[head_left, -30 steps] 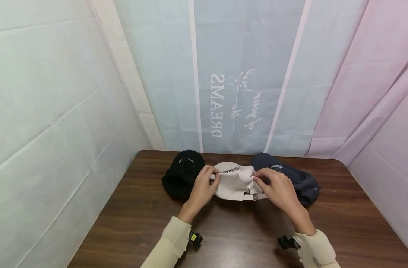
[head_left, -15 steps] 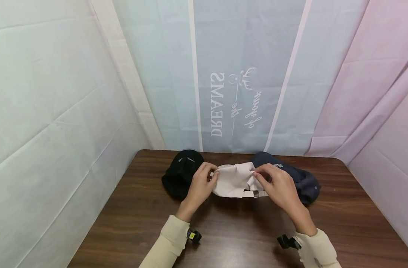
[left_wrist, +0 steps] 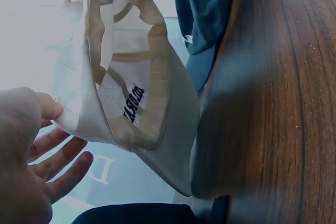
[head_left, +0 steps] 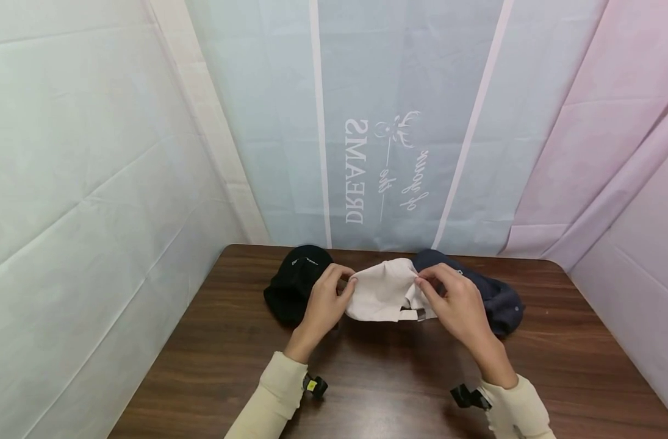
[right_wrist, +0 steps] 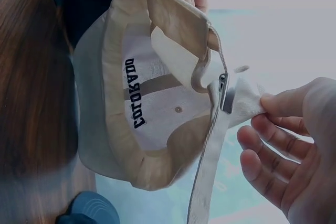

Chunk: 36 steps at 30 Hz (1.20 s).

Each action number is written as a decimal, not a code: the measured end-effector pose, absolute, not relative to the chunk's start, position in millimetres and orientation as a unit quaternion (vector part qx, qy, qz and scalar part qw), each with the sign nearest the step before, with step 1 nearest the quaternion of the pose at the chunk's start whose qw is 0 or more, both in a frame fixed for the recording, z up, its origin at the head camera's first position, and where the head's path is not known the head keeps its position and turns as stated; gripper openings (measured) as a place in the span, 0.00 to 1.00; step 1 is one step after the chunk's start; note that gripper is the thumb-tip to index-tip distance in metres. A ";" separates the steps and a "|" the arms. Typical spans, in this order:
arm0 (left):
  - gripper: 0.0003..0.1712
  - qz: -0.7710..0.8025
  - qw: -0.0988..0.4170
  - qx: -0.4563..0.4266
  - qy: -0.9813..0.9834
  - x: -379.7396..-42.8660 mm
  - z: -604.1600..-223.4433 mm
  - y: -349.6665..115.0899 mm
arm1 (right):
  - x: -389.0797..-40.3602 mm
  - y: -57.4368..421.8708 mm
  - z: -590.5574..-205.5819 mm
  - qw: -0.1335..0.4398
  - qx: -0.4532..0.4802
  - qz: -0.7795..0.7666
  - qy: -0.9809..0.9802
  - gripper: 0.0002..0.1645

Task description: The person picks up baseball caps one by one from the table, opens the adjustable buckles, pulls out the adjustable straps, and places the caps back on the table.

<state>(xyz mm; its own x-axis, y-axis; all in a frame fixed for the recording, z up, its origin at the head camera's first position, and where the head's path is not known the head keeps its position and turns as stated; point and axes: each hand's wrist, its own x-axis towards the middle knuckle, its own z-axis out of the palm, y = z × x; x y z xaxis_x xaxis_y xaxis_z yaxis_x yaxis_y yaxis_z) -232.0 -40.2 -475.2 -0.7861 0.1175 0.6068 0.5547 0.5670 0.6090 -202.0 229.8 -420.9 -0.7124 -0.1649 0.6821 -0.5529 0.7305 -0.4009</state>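
Observation:
Both hands hold up a white baseball cap [head_left: 379,291] between them, its back side toward me. My left hand [head_left: 328,299] pinches the crown's fabric at the left between thumb and forefinger. Opposite it, my right hand [head_left: 459,305] pinches the fabric on the right, above the back strap. In the right wrist view the strap [right_wrist: 203,179] and its metal buckle [right_wrist: 224,92] show, and dark mirrored lettering [right_wrist: 134,93] is visible inside the cap. The brim [left_wrist: 170,174] points down toward the table in the left wrist view; the crown hides it in the head view.
A black cap [head_left: 298,286] lies on the wooden table [head_left: 388,384], left of the white one. To the right is a navy cap [head_left: 501,305], partly behind the right hand. Cloth hangings [head_left: 405,73] close off the table's back and sides.
The white cap has tilted and its crown has risen in the head view, so its brim and lettering are now hidden there. Both hands keep their pinch and shift only slightly.

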 end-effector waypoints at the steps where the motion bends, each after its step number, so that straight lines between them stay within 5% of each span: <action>1: 0.05 -0.420 0.259 -0.198 -0.847 -231.9 -474.8 -40.4 | -201.6 229.4 -420.1 0.321 0.206 0.306 -0.872 0.03; 18: 0.07 -0.436 0.257 -0.228 -0.832 -225.6 -462.6 -45.2 | -197.3 219.8 -402.2 0.338 0.246 0.365 -0.832 0.06; 29: 0.07 -0.396 0.347 -0.291 -0.799 -215.9 -443.6 -41.7 | -197.5 214.6 -391.3 0.338 0.259 0.386 -0.818 0.06; 36: 0.10 -0.377 0.346 -0.370 -0.775 -205.2 -432.3 -33.0 | -198.0 210.4 -386.3 0.334 0.259 0.400 -0.813 0.04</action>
